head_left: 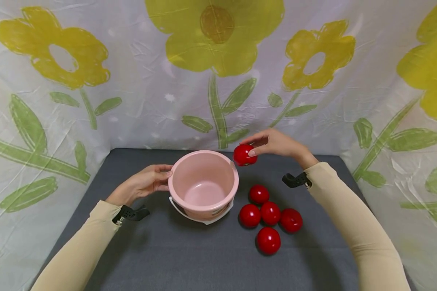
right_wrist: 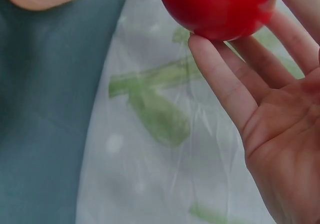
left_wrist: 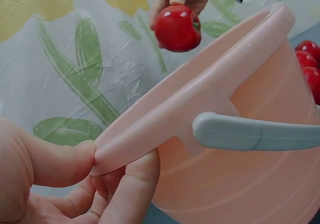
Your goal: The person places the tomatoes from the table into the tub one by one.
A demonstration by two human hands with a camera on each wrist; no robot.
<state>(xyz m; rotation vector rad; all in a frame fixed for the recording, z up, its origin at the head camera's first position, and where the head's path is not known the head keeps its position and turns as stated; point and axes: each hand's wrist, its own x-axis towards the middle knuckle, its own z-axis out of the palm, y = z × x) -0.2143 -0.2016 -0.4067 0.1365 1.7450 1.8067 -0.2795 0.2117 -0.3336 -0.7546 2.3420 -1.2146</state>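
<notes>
A pink bucket (head_left: pixel 204 208) with a white handle (head_left: pixel 206 222) hanging along its near side is in the middle of the head view; its inside holds nothing. My left hand (head_left: pixel 147 182) pinches the bucket's left rim, thumb on top and fingers beneath in the left wrist view. Just off the far right rim, my right hand (head_left: pixel 274 143) holds a shiny red tomato (head_left: pixel 245 155) in the air by its fingertips. A green stem shows on this tomato (left_wrist: pixel 177 28) in the left wrist view.
Several more red tomatoes (head_left: pixel 270 213) lie grouped on the dark grey cloth (head_left: pixel 189 258), right of the bucket. A pale curtain (head_left: pixel 138 101) printed with yellow flowers hangs behind the table and along both sides.
</notes>
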